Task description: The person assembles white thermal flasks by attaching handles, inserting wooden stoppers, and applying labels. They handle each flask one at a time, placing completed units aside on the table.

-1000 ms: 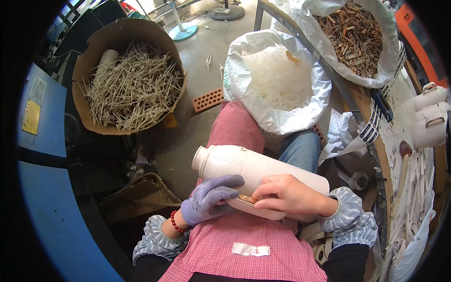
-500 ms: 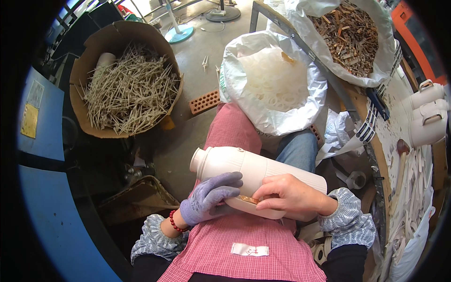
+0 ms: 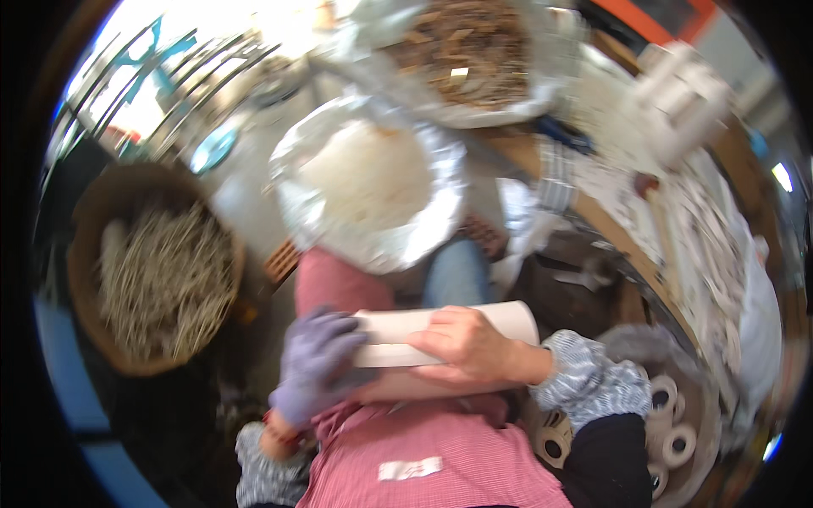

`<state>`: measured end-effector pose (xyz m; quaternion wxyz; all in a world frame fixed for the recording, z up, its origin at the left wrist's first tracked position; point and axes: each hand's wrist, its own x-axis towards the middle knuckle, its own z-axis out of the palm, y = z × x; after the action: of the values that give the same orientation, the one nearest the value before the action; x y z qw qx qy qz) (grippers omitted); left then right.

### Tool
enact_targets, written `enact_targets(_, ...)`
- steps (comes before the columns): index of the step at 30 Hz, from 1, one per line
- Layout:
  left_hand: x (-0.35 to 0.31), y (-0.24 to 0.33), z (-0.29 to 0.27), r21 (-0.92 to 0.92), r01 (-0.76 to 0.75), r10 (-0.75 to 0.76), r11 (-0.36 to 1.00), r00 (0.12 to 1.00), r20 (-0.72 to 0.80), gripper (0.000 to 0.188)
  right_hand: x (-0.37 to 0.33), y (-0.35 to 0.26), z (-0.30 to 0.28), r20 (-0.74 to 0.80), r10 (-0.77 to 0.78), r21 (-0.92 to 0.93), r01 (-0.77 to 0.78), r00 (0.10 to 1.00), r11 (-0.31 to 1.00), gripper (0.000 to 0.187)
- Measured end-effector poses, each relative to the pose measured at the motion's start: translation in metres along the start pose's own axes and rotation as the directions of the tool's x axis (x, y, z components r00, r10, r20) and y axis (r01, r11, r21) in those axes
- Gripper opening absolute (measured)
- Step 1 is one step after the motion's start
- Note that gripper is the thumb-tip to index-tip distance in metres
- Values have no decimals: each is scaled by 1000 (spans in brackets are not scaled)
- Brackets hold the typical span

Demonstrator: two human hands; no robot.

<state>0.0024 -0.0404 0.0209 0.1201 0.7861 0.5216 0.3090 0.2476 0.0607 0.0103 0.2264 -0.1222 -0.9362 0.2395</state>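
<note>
Pale jug point(image 3: 513, 321) on its side; gloved left hand point(image 3: 320, 360) grasps left end, bare right hand point(image 3: 466, 345) grips the middle.

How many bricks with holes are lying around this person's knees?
2 that I can make out: the left brick below-left of the white bag, and the right brick, partly hidden, at its lower right. More may be hidden.

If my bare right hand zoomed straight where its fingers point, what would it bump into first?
Probably your gloved left hand. Your right hand lies on the pale bottle with its fingers pointing left, towards the glove. The picture is blurry, so depth is hard to judge.
</note>
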Motion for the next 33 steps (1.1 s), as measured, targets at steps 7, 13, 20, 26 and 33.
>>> enact_targets(7,1,-21,29,-400,243,-292,884,954,-67,54,-46,12,-24,-239,410,195,-371,880,908,34)
enact_targets(13,62,-16,60,-519,323,-345,791,937,58,39,-124,24,-42,-440,467,212,-416,767,884,26)
enact_targets(20,37,-120,86,-856,450,-590,255,774,231,38,-474,67,4,-568,793,-13,-960,-222,-279,38)
enact_targets(26,59,-161,151,-905,426,-602,12,725,334,36,-652,-19,103,-677,710,-348,-767,-191,-539,44)
enact_targets(33,45,-133,114,-898,426,-708,-107,601,370,48,-399,-10,-29,-729,682,158,-953,64,258,55)
